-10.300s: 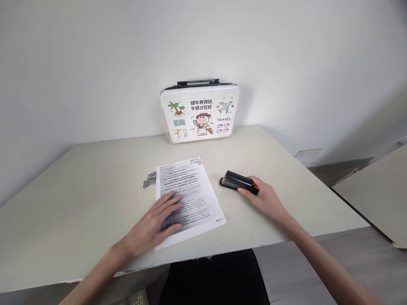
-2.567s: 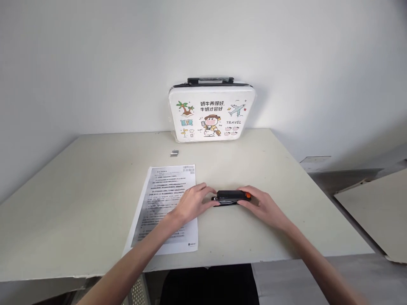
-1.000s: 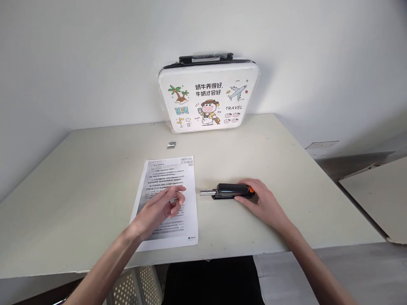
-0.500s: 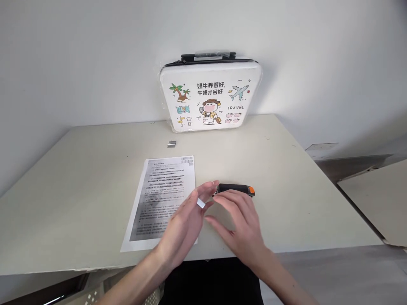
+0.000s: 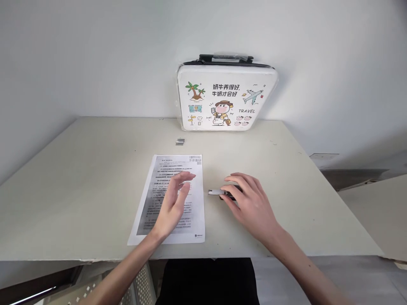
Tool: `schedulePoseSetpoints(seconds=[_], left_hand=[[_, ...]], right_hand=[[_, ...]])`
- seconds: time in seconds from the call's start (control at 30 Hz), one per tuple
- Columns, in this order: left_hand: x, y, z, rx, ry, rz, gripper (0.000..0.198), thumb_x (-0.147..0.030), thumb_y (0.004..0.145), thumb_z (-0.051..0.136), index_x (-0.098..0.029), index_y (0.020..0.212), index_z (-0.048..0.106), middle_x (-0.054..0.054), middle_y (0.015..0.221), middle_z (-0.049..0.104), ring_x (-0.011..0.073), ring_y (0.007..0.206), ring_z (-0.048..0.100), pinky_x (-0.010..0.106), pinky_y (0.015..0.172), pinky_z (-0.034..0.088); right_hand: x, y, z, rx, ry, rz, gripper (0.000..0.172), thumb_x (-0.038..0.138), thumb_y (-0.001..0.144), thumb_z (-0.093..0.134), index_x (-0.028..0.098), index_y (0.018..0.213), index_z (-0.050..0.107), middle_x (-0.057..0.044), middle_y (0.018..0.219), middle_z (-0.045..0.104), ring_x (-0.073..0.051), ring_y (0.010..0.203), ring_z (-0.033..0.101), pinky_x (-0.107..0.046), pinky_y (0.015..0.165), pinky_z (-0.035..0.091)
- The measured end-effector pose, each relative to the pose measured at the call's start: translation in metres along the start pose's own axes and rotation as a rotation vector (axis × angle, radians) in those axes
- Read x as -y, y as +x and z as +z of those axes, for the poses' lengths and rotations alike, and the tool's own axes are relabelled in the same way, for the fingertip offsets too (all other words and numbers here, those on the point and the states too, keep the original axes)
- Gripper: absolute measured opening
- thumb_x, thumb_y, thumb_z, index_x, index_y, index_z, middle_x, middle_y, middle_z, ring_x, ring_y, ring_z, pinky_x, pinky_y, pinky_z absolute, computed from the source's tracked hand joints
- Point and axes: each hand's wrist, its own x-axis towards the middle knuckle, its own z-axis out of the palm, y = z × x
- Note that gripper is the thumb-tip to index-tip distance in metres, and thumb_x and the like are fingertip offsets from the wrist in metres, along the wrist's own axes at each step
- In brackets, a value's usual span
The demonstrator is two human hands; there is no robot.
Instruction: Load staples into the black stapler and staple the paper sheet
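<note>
My right hand (image 5: 251,199) is curled over a stapler (image 5: 235,193) lying on the table. Its black body shows between my fingers, and a silver metal end (image 5: 216,192) sticks out toward the left. The rest of it is covered by the hand. Over the printed sheet (image 5: 148,203) hovers my left hand (image 5: 174,203), fingers loosely bent and thumb apart, with nothing seen in it. Small silver strips (image 5: 180,142), which look like staples, lie beyond the sheet.
A white case (image 5: 227,99) with cartoon prints and a black handle stands against the wall at the table's back. The table's front edge (image 5: 104,259) runs close to my forearms. A perforated chair (image 5: 143,284) shows below at the left.
My hands have moved apart, the left one going left over the sheet. The small pale strip in my left hand no longer shows. My right hand has come over the stapler. The view has shifted slightly.
</note>
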Motion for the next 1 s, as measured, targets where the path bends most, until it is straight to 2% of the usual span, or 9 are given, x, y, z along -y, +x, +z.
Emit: schedulePoseSetpoints(seconds=[0.13, 0.33, 0.5, 1.0], left_hand=[[0.017, 0.011, -0.007, 0.065, 0.194, 0.021, 0.025, -0.040, 0.106, 0.052, -0.026, 0.123, 0.063, 0.007, 0.133, 0.067, 0.0256, 0.123, 0.061, 0.042, 0.106, 0.048], [0.036, 0.009, -0.004, 0.128, 0.289, 0.144, 0.018, -0.031, 0.104, 0.053, -0.026, 0.116, 0.065, 0.004, 0.119, 0.071, 0.0217, 0.110, 0.066, 0.041, 0.100, 0.052], [0.037, 0.009, -0.005, 0.099, 0.306, 0.176, 0.016, -0.027, 0.103, 0.053, -0.026, 0.110, 0.067, 0.003, 0.112, 0.073, 0.0202, 0.105, 0.068, 0.039, 0.096, 0.054], [0.037, 0.009, -0.003, 0.103, 0.330, 0.220, 0.015, -0.022, 0.102, 0.052, -0.024, 0.107, 0.067, 0.002, 0.105, 0.074, 0.0184, 0.097, 0.069, 0.037, 0.090, 0.055]], right_hand=[[-0.002, 0.007, 0.004, 0.130, -0.162, -0.108, 0.018, 0.015, 0.100, 0.057, 0.024, 0.094, 0.072, -0.009, 0.117, 0.072, -0.032, 0.122, 0.062, -0.053, 0.099, 0.052], [-0.002, 0.017, 0.006, 0.255, -0.332, -0.145, 0.019, 0.009, 0.096, 0.060, 0.020, 0.087, 0.072, -0.010, 0.112, 0.073, -0.030, 0.116, 0.064, -0.049, 0.100, 0.052], [-0.002, 0.020, 0.007, 0.281, -0.330, -0.132, 0.015, 0.011, 0.096, 0.062, 0.020, 0.088, 0.071, -0.009, 0.108, 0.073, -0.027, 0.109, 0.066, -0.046, 0.098, 0.052], [-0.005, 0.022, 0.012, 0.321, -0.320, -0.150, 0.016, 0.010, 0.097, 0.060, 0.020, 0.090, 0.070, -0.009, 0.107, 0.071, -0.026, 0.106, 0.065, -0.044, 0.097, 0.050]])
